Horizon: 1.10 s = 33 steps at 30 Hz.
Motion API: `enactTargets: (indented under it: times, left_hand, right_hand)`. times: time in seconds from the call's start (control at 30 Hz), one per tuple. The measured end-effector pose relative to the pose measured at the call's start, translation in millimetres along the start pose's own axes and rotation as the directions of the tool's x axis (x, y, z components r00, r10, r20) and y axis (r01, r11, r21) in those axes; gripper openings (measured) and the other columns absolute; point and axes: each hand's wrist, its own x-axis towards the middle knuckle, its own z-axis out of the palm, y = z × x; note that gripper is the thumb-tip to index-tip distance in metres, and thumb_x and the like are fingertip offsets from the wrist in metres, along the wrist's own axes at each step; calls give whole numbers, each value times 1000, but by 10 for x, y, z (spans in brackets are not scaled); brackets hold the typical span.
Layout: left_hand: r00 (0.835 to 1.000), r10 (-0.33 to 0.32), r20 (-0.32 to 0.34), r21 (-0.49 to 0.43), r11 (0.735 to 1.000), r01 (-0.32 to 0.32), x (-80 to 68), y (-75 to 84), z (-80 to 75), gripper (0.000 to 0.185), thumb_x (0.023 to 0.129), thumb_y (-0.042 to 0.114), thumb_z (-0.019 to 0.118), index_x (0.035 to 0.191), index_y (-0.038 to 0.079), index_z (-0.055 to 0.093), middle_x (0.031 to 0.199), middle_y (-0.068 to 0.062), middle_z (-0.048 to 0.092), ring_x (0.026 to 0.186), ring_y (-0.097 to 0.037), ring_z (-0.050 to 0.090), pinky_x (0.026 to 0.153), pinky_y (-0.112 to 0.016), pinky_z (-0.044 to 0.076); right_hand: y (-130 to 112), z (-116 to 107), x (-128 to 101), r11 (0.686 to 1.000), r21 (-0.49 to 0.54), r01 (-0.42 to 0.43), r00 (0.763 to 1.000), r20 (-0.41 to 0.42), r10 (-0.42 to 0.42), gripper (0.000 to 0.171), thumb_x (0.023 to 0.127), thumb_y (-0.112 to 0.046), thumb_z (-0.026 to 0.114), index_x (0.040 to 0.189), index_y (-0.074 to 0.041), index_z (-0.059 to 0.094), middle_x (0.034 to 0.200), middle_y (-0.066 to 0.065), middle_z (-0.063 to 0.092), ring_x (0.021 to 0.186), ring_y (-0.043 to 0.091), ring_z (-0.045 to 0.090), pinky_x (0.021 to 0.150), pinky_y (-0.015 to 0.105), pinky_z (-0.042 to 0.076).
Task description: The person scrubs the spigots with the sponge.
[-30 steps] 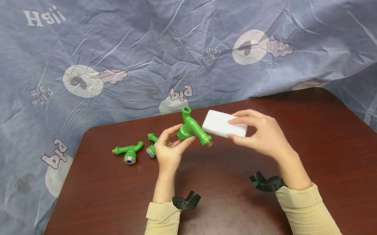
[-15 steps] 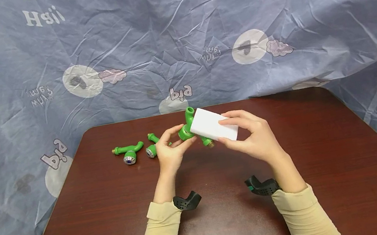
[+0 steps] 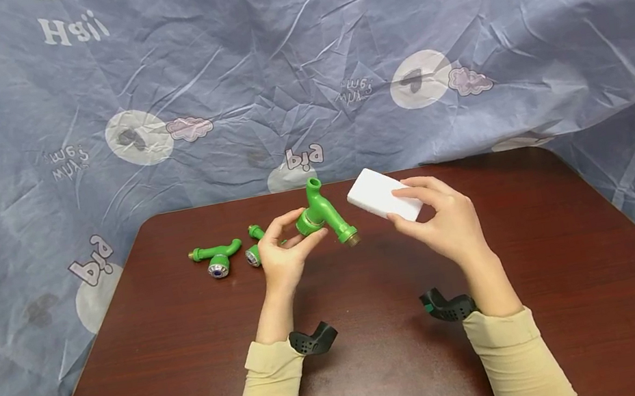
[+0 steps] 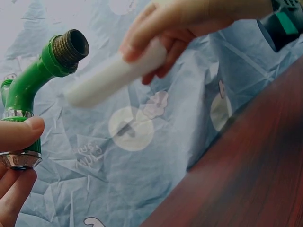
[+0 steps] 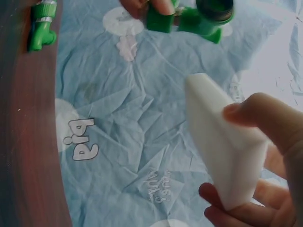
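My left hand [image 3: 284, 255] grips a green faucet [image 3: 326, 212] by its knob and holds it up over the table. The faucet's threaded brass end [image 4: 70, 48] points down to the right in the head view, its spout upward. My right hand [image 3: 448, 215] pinches a white sponge block [image 3: 380, 193] between thumb and fingers, held just right of the faucet with a gap between them. In the right wrist view the sponge [image 5: 222, 137] shows its long flat side, with the thumb on its upper face.
Two more green faucets lie on the brown table [image 3: 382, 368]: one faucet [image 3: 217, 258] at the far left, another faucet [image 3: 254, 255] partly hidden behind my left hand. A blue printed cloth [image 3: 298, 76] hangs behind the table's far edge.
The sponge moved left across the front of the faucet, partly covering it, then drew back to the right and slightly up. The left hand shifted only slightly, still gripping the faucet.
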Motion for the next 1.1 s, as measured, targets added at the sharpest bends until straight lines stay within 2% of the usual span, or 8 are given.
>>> enactTargets:
  times: [0.2, 0.33, 0.47, 0.67, 0.77, 0.93, 1.0, 1.1]
  left_hand:
    - [1000, -3, 19, 7, 1000, 2, -7, -12, -3, 45, 64, -13, 79, 106, -13, 63, 105, -24, 63, 87, -26, 63, 73, -36, 56]
    - [1000, 17, 21, 1, 1000, -17, -7, -30, 4, 45, 64, -14, 79, 106, -14, 62, 106, -25, 63, 91, -30, 62, 74, -42, 55]
    - [1000, 22, 11, 5, 1000, -22, -3, -34, 3, 45, 64, -14, 79, 106, -14, 62, 106, -25, 63, 92, -24, 62, 75, -45, 54]
    - [999, -36, -24, -6, 999, 36, -5, -18, -10, 46, 64, -14, 78, 107, -14, 62, 103, -19, 65, 89, -15, 61, 73, -36, 55]
    - [999, -42, -31, -12, 999, 42, -6, -13, -15, 46, 64, -14, 78, 107, -13, 63, 102, -18, 66, 88, -15, 62, 73, -37, 55]
    - [1000, -20, -10, -10, 1000, 20, -4, -13, -10, 46, 65, -15, 78, 108, -14, 63, 103, -24, 63, 84, -14, 62, 70, -33, 56]
    - [1000, -18, -5, -10, 1000, 18, -5, -13, -8, 46, 65, -15, 78, 108, -13, 63, 103, -24, 63, 81, -13, 63, 68, -30, 56]
    - [1000, -24, -8, -10, 1000, 24, -5, -14, -6, 46, 65, -15, 78, 108, -12, 64, 103, -23, 63, 76, -13, 64, 66, -27, 55]
  right_hand:
    - [-132, 5, 18, 971, 230, 63, 998, -8, -63, 37, 61, -5, 84, 96, -9, 74, 107, 7, 66, 97, 23, 61, 82, 14, 41]
    - [-346, -39, 54, 950, 289, 118, 989, 49, -138, 36, 60, 0, 84, 94, -3, 72, 104, 15, 65, 95, 28, 61, 85, 15, 41]
    - [-359, -59, 56, 956, 270, 112, 985, 100, -143, 33, 62, 0, 82, 94, -3, 72, 103, 13, 65, 93, 27, 61, 84, 16, 42]
    - [-60, -6, 10, 998, 68, 12, 997, 73, -17, 30, 67, -15, 81, 96, -12, 74, 106, 2, 66, 94, 19, 62, 72, 19, 41]
    - [-76, -14, 12, 992, 124, -10, 1000, 31, 6, 31, 66, -11, 83, 96, -12, 74, 107, 2, 66, 95, 18, 61, 74, 17, 41]
    - [-168, -22, 26, 960, 273, 64, 996, 47, -80, 35, 63, -6, 83, 97, -11, 74, 107, 6, 66, 97, 20, 61, 82, 16, 42]
    - [-177, -21, 27, 958, 278, 75, 992, 76, -100, 35, 64, -6, 83, 97, -11, 74, 107, 5, 66, 97, 20, 61, 84, 17, 42]
    - [-158, -22, 17, 976, 210, 49, 993, 92, -69, 33, 66, -10, 82, 97, -13, 74, 107, 3, 66, 97, 19, 61, 82, 16, 41]
